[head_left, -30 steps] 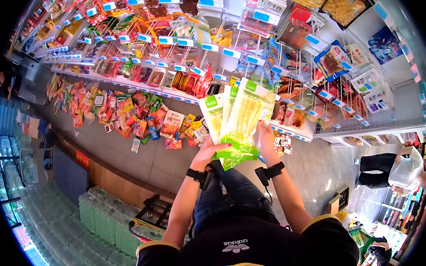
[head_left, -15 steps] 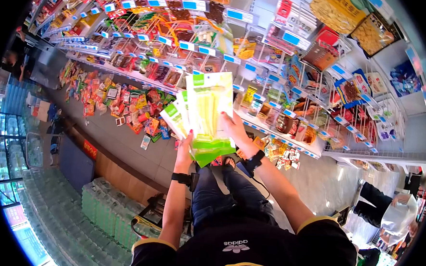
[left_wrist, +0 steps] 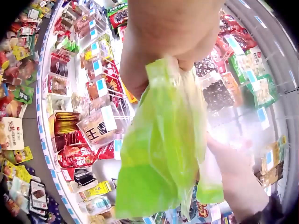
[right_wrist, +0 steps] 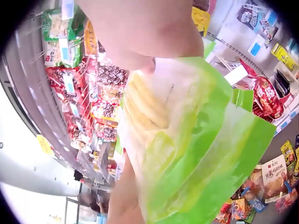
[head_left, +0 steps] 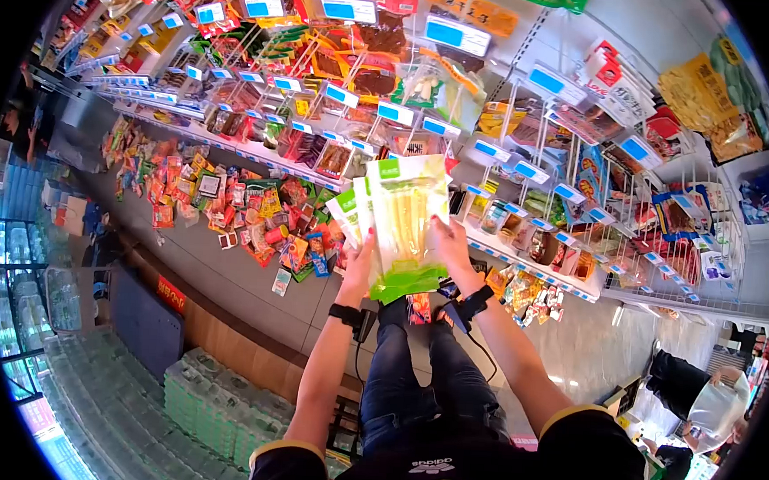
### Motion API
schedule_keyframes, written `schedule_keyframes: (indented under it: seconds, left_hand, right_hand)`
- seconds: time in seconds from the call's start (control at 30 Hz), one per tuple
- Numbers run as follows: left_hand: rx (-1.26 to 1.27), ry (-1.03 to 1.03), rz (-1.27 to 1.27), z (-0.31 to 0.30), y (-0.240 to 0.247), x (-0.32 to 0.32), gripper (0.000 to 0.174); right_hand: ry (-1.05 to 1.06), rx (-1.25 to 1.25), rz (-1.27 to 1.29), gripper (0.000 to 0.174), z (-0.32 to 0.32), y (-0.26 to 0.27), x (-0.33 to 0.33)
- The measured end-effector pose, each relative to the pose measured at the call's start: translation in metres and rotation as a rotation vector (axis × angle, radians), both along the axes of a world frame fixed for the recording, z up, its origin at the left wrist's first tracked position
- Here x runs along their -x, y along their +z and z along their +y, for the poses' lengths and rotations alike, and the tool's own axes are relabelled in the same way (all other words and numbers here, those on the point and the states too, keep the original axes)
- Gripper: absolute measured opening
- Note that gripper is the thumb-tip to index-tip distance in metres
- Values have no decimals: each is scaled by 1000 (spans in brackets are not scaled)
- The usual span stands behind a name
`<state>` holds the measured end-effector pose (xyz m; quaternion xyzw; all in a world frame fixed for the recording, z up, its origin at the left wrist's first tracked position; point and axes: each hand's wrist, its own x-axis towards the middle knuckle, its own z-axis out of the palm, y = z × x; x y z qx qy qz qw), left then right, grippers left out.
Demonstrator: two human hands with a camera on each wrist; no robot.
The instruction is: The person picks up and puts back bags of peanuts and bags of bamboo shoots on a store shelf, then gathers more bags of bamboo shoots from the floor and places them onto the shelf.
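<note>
A few flat clear-and-green food packets (head_left: 406, 211) with pale yellow sticks inside are held up, slightly fanned, in front of the body. At their lower left edge, my left hand (head_left: 357, 266) grips them with the thumb on the front. My right hand (head_left: 453, 254) pinches the right edge, thumb also in front. The left wrist view shows the green bottom end of the packets (left_wrist: 154, 158) hanging below my left hand (left_wrist: 170, 37). In the right wrist view, the front packet (right_wrist: 187, 135) spreads out under my right hand (right_wrist: 145, 30), and its yellow sticks show through the clear film.
Ahead, a shelf wall (head_left: 335, 181) carries hanging snack bags and price tags. Many loose snack packs (head_left: 247, 211) lie on the floor at left; a smaller pile (head_left: 525, 295) is at right. Stacked bottle packs (head_left: 219, 405) stand behind left. A person (head_left: 711, 405) is at far right.
The packets swung left, then back toward the middle of the head view. Their fan has narrowed, and the left thumb has shifted to the left edge. The head view has turned.
</note>
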<state>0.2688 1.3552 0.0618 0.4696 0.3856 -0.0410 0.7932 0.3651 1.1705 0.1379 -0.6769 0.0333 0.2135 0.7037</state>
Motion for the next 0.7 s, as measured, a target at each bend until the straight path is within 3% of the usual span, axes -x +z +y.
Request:
schedule_keyframes:
  seconds: [0.1, 0.13, 0.2, 0.27, 0.33, 0.37, 0.5, 0.53, 0.6, 0.67, 0.7]
  left_hand:
    - [60, -66, -51, 15, -3, -15, 40]
    - [97, -110, -60, 21, -1, -17, 41]
    - [130, -227, -72, 36, -14, -21, 43]
    - [147, -289, -86, 38, -19, -35, 51]
    - [-108, -330, -242, 33, -27, -41, 53]
    - [-64, -310, -246, 32, -33, -45, 54]
    - [261, -233, -131, 37, -86, -62, 55]
    - [338, -154, -70, 30, -58, -75, 54]
    - [31, -215, -337, 26, -51, -81, 54]
    - [-51, -239, -333, 28, -43, -87, 53]
    - [18, -234, -198, 33, -35, -101, 52]
  right_hand:
    - [-101, 141, 83, 32, 10, -17, -8]
    - [-132, 24, 148, 33, 13, -6, -6]
    - [13, 268, -186, 35, 10, -37, -2]
    - [14, 277, -169, 36, 12, -50, -1]
    - [-42, 285, -182, 35, 15, -77, 0]
    - [-97, 286, -204, 34, 16, -97, -1]
    - [-109, 181, -66, 32, 8, -106, -21]
    - [-102, 166, -97, 32, 4, -110, -23]
    - [-114, 134, -103, 32, -1, -108, -27]
    - [-165, -20, -10, 30, -8, -100, -24]
    - [-241, -125, 12, 29, -10, -96, -22]
